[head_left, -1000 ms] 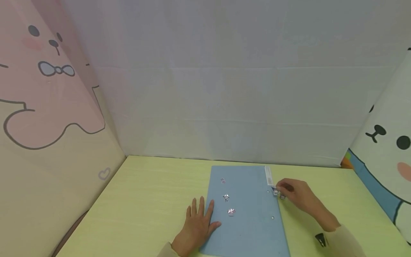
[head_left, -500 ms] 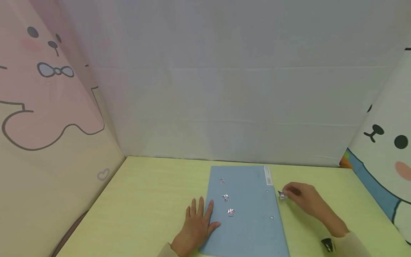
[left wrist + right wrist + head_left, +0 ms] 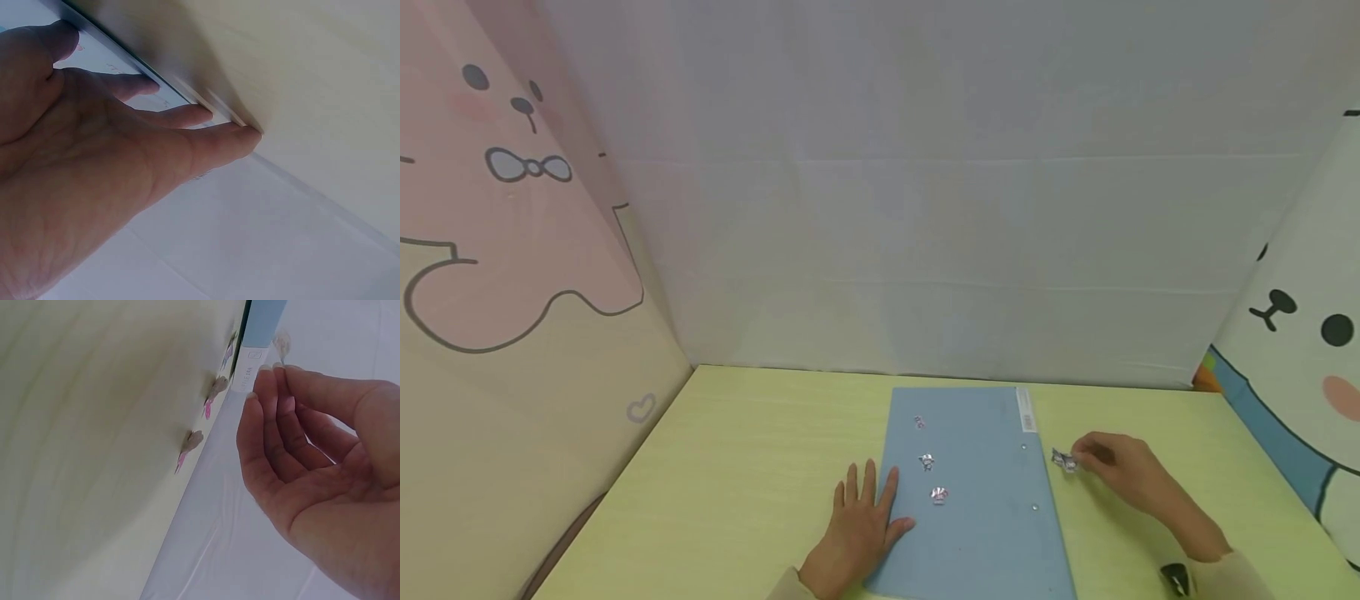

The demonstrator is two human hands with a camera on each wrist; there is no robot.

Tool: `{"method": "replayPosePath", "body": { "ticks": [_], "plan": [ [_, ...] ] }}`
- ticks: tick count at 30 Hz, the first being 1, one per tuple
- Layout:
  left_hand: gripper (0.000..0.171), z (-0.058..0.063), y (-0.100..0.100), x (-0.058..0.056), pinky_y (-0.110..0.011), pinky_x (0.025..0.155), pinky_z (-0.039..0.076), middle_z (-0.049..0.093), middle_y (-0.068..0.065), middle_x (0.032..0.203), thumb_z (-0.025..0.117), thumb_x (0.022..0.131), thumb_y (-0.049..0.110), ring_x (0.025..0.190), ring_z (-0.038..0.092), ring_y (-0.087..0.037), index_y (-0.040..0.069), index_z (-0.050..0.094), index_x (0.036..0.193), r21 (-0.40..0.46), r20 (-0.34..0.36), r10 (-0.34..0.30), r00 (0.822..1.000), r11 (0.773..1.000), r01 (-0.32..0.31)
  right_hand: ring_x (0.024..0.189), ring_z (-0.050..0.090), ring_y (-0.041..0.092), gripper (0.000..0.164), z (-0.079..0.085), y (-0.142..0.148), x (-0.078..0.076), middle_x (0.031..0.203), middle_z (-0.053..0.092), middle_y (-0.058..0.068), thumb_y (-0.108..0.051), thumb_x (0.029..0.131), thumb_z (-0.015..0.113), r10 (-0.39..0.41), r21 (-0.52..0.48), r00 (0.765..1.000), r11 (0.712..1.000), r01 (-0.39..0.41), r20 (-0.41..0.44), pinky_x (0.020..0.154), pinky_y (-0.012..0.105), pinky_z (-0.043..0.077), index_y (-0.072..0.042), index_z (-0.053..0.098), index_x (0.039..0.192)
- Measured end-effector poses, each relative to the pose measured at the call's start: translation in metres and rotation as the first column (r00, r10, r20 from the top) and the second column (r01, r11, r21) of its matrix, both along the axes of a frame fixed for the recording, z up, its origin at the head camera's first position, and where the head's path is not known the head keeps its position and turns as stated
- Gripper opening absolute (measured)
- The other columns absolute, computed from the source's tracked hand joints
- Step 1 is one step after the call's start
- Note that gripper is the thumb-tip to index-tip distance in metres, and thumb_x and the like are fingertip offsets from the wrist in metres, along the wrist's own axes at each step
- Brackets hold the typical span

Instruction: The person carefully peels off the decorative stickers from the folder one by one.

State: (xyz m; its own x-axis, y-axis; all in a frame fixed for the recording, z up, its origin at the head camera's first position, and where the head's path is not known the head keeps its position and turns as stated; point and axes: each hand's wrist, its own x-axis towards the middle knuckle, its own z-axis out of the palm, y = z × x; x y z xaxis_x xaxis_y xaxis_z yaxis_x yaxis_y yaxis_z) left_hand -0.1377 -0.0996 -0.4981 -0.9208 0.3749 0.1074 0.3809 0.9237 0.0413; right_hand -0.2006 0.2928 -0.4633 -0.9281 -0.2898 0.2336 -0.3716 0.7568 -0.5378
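A flat blue board (image 3: 977,475) lies on the table, with a white barcode label (image 3: 1026,410) at its top right corner. On its left side sit three small shiny character pieces, such as this one (image 3: 939,496). My left hand (image 3: 859,529) lies over the board's left edge, fingers spread and straight; they reach past that edge in the left wrist view. Right of the board, my right hand (image 3: 1123,471) pinches a small translucent-backed piece (image 3: 282,345) between thumb and fingertips. In the head view, small silvery pieces (image 3: 1063,460) show at its fingertips.
In the right wrist view, small pink pieces with grey lumps (image 3: 215,389) stand out from the pale yellow table (image 3: 94,456). Two tiny shiny dots (image 3: 1034,507) are on the board's right side. A white sheet (image 3: 925,208) hangs behind the table.
My right hand has moved right, from the board's right edge to a spot over the table beside it. My left hand and the board stay in place.
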Motion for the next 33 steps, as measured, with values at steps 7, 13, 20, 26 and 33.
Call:
{"method": "replayPosePath", "body": {
  "ticks": [7, 13, 20, 26, 33],
  "plan": [
    [0.070, -0.003, -0.001, -0.002, -0.064, 0.102, 0.043, 0.047, -0.030, 0.147, 0.045, 0.103, 0.060, 0.134, 0.045, -0.055, 0.007, 0.052, 0.148, 0.001, 0.008, 0.001, 1.000, 1.000, -0.001, 0.081, 0.071, 0.017, 0.003, 0.000, 0.005, 0.001, 0.093, 0.074, 0.001, -0.006, 0.094, 0.073, 0.006, 0.003, 0.999, 1.000, -0.006, 0.040, 0.071, 0.027, 0.057, -0.004, 0.074, 0.097],
    [0.073, -0.016, -0.003, -0.005, -0.061, 0.104, 0.043, 0.047, -0.028, 0.149, 0.041, 0.102, 0.064, 0.136, 0.044, -0.053, 0.010, 0.051, 0.150, -0.011, -0.005, 0.010, 1.000, 1.000, -0.010, 0.080, 0.069, 0.013, 0.005, -0.002, 0.007, 0.000, 0.094, 0.075, 0.004, -0.005, 0.093, 0.074, 0.021, 0.009, 0.999, 1.000, -0.022, 0.046, 0.070, 0.026, 0.057, -0.003, 0.075, 0.097],
    [0.073, -0.016, -0.003, -0.005, -0.061, 0.104, 0.042, 0.046, -0.028, 0.150, 0.040, 0.103, 0.064, 0.136, 0.043, -0.053, 0.010, 0.049, 0.152, -0.013, 0.004, 0.014, 1.000, 1.000, -0.014, 0.082, 0.069, 0.014, 0.009, -0.006, 0.011, -0.001, 0.097, 0.075, 0.009, -0.002, 0.091, 0.074, 0.062, 0.028, 0.996, 0.998, -0.064, 0.070, 0.071, 0.027, 0.057, 0.000, 0.075, 0.100],
    [0.071, -0.013, -0.003, -0.003, -0.063, 0.102, 0.043, 0.048, -0.029, 0.147, 0.040, 0.103, 0.063, 0.133, 0.045, -0.053, 0.009, 0.051, 0.149, -0.011, -0.043, 0.001, 0.999, 1.000, -0.002, 0.080, 0.066, 0.008, 0.008, -0.007, 0.012, -0.002, 0.094, 0.074, 0.004, -0.003, 0.091, 0.073, 0.072, 0.032, 0.992, 0.997, -0.076, 0.106, 0.070, 0.026, 0.056, 0.000, 0.074, 0.099],
    [0.067, 0.008, 0.002, 0.001, -0.063, 0.103, 0.042, 0.047, -0.029, 0.148, 0.054, 0.101, 0.055, 0.135, 0.045, -0.054, 0.008, 0.053, 0.148, 0.001, 0.026, 0.023, 0.999, 1.000, -0.023, 0.083, 0.066, 0.012, 0.006, -0.007, 0.014, -0.003, 0.095, 0.073, 0.002, -0.005, 0.093, 0.073, 0.070, 0.058, 0.987, 0.995, -0.079, 0.146, 0.073, 0.029, 0.056, -0.003, 0.074, 0.097]
  ]
}}
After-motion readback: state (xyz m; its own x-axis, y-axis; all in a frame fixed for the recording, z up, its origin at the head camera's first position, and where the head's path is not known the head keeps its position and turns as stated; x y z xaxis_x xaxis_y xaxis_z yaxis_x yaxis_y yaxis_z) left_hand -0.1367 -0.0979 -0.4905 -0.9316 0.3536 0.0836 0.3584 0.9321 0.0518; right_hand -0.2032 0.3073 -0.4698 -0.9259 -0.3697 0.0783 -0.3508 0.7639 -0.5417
